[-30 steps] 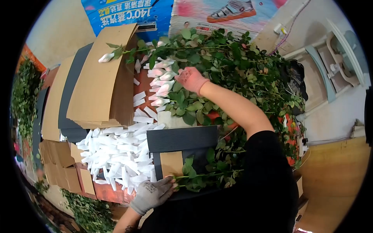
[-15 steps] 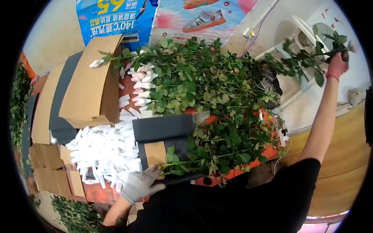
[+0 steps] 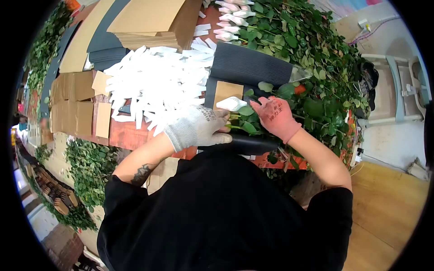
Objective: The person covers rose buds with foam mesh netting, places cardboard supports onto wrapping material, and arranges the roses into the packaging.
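Observation:
A white-gloved left hand [image 3: 203,125], my left hand, lies at the front of the black corrugated sheet, fingers stretched and thumb apart. Its fingertips touch green rose stems [image 3: 234,122]; what lies beneath them is hidden. My right hand [image 3: 275,116], in a pink glove with a dark palm, is closed around the leafy upper stem of a rose. That rose's head, in a white mesh sleeve [image 3: 231,104], points left over a small brown card [image 3: 227,91]. Both lie on the black corrugated sheet [image 3: 248,63], which has a folded back part.
White paper strips [image 3: 158,86] are heaped to the left. Brown cardboard sheets [image 3: 149,20] are stacked behind them. Sleeved roses [image 3: 233,18] lie at the back, with dense foliage [image 3: 312,49] to the right. A white chair [image 3: 398,86] stands far right.
My right hand has come from the far upper right down to the black sheet with the rose. My left hand remains near the sheet's front edge. The view has shifted.

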Available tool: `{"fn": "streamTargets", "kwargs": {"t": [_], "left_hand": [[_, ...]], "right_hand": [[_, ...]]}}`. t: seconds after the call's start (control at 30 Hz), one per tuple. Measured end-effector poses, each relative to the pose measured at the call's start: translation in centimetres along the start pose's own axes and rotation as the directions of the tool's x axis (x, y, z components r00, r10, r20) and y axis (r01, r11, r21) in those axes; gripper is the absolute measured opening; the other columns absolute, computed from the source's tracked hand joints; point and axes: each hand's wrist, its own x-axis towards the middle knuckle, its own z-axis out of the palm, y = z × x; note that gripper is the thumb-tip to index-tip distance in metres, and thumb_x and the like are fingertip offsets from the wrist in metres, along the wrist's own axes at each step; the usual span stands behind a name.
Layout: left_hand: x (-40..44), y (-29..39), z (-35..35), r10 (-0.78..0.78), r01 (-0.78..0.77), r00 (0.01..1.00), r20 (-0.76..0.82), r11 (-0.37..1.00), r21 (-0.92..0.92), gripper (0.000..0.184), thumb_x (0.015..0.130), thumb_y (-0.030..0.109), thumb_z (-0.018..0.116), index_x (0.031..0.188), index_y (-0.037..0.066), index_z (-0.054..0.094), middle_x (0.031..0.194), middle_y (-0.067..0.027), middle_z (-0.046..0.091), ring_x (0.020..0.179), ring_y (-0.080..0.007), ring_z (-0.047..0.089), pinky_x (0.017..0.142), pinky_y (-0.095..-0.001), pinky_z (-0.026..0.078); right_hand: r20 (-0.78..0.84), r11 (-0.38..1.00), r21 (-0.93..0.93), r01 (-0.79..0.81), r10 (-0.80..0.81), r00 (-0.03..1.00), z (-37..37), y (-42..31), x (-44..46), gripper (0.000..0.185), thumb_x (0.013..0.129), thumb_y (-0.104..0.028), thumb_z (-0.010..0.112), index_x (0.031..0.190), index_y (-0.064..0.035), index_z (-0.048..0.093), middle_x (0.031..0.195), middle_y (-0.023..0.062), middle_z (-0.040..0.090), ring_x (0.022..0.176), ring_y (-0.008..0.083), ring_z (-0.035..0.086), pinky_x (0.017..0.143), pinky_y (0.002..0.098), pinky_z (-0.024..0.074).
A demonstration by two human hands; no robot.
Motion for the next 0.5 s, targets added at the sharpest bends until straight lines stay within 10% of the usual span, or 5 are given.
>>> {"fn": "streamTargets", "kwargs": {"t": [0.4, 0.5], "left_hand": [[0.0, -0.9, 0.0, 0.071, -0.075, 0.996, -0.049, 0.994, -0.084, 0.046, 0.085, 0.045, 0.058, 0.111, 0.009, 0.064, 0.119, -0.0089, 0.06, 0.096, -0.0268, 0.063, 0.08, -0.033, 0.051], [1.3, -2.5, 0.2, -0.047, -0.113, 0.888, -0.457, 0.942, -0.317, 0.027, 0.086, 0.028, 0.06, 0.104, 0.008, 0.064, 0.098, -0.0091, 0.063, 0.083, -0.0291, 0.063, 0.07, -0.0359, 0.05]], "right_hand": [[0.088, 0.987, 0.162, 0.007, -0.022, 0.996, 2.3, -1.2, 1.3, 0.042, 0.084, -0.015, 0.045, 0.125, -0.0112, 0.053, 0.094, 0.0073, 0.058, 0.085, 0.0212, 0.058, 0.078, 0.0309, 0.0438], [-0.008, 0.983, 0.179, 0.027, -0.026, 1.0, 3.3, -1.4, 0.9, 0.04, 0.085, -0.013, 0.044, 0.124, -0.0103, 0.052, 0.09, 0.0052, 0.057, 0.084, 0.0196, 0.056, 0.073, 0.0335, 0.0426]]}}
